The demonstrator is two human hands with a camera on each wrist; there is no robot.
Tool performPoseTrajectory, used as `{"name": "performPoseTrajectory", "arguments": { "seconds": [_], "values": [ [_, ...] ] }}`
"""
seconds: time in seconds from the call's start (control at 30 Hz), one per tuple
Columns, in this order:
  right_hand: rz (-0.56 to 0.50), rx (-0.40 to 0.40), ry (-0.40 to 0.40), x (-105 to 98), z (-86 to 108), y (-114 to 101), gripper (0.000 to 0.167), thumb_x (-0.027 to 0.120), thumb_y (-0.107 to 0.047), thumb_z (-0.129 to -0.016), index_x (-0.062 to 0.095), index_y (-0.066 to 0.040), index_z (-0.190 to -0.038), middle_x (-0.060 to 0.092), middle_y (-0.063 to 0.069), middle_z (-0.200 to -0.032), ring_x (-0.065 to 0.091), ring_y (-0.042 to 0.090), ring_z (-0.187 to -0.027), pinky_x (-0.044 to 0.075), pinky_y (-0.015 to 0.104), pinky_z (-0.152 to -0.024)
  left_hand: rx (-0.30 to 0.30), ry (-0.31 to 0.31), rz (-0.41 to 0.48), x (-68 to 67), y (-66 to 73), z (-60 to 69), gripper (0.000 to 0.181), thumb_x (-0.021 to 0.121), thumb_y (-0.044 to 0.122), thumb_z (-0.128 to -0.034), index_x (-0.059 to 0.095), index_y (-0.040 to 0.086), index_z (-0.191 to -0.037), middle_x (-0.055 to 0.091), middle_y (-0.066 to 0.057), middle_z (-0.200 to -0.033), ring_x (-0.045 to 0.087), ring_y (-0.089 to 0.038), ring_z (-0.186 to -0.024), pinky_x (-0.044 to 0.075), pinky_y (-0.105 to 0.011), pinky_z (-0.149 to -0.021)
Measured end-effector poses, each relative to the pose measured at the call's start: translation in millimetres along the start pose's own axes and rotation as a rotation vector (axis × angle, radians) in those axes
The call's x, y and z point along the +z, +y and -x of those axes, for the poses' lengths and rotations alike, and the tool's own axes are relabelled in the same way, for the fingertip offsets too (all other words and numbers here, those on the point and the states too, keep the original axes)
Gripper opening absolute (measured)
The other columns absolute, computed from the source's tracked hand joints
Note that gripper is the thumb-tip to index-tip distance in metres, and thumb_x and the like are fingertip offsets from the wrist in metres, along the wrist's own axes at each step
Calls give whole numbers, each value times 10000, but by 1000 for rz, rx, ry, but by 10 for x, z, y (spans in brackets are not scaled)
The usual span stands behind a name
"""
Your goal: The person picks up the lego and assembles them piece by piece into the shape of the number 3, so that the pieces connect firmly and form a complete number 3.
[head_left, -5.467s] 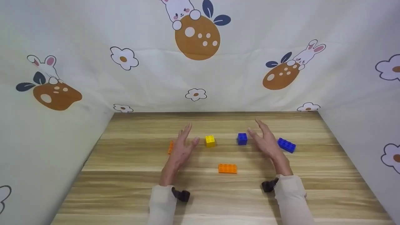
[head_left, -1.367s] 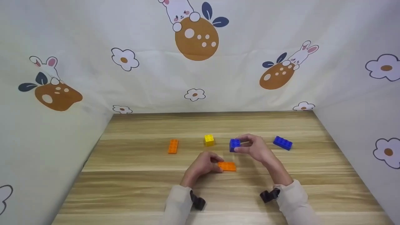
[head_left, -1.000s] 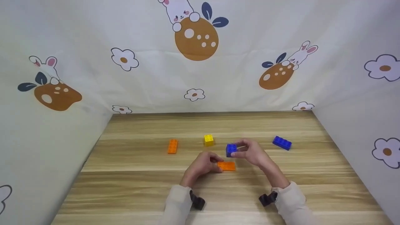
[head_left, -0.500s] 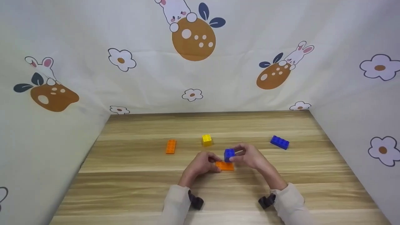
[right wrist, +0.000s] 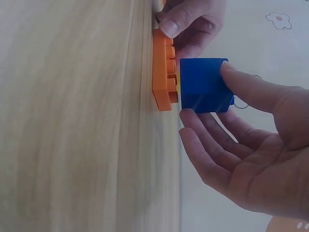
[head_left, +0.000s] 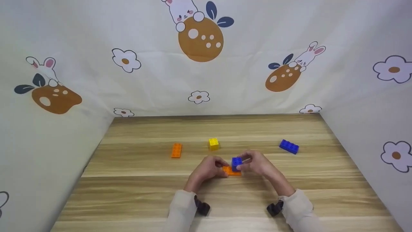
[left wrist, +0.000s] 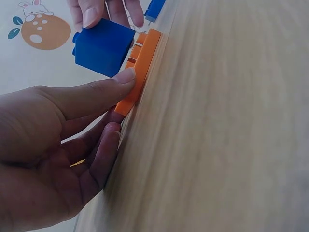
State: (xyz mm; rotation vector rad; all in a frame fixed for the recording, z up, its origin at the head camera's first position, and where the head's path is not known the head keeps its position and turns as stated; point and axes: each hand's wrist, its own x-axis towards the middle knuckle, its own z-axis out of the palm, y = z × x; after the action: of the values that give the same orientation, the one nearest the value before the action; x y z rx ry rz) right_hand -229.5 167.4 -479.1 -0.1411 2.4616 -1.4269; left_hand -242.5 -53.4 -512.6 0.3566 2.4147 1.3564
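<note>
A flat orange building brick (head_left: 232, 172) lies on the wooden table, its left end pinched between thumb and fingers of my left hand (head_left: 209, 168). My right hand (head_left: 257, 163) holds a square blue building brick (head_left: 236, 163) by its sides. In the right wrist view the blue brick (right wrist: 204, 86) is just above the studs of the orange brick (right wrist: 162, 72), with a narrow gap between them. The left wrist view shows my left thumb against the edge of the orange brick (left wrist: 140, 72), and the blue brick (left wrist: 103, 47) slightly tilted over it.
Farther back on the table (head_left: 138, 199) stand a square yellow brick (head_left: 213, 144), a second flat orange brick (head_left: 176, 150) at the left and a longer blue brick (head_left: 289, 146) at the right. A printed cloth (head_left: 154, 83) encloses the back and sides.
My right hand took up the square blue brick, brought it left and toward me, then lowered it over the orange brick. My left hand moved right to that orange brick and has stayed there.
</note>
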Motion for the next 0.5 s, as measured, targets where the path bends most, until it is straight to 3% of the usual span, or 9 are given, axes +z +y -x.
{"name": "performPoseTrajectory", "arguments": {
  "seconds": [0.23, 0.5],
  "values": [
    [11, -43, -37, -6, 3, 30, 385, 797, -55, -829, 659, 48, -1173, 705, 235, -1119, 707, 264, -979, 577, 306, -784, 9, 7, 2, 8, 7, -1, 271, 859, 99, -772, 779, 103, -1030, 735, -15, -968, 580, -109, -841, 509, -268, -794],
    [53, -44, -45, -29, -15, 33, 380, 814, -77, -816, 670, 24, -1153, 719, 196, -1087, 697, 247, -975, 577, 339, -837, -6, 8, 10, 14, 3, -4, 264, 855, 107, -780, 780, 114, -1033, 732, -9, -967, 579, -118, -833, 517, -268, -795]
  ]
}}
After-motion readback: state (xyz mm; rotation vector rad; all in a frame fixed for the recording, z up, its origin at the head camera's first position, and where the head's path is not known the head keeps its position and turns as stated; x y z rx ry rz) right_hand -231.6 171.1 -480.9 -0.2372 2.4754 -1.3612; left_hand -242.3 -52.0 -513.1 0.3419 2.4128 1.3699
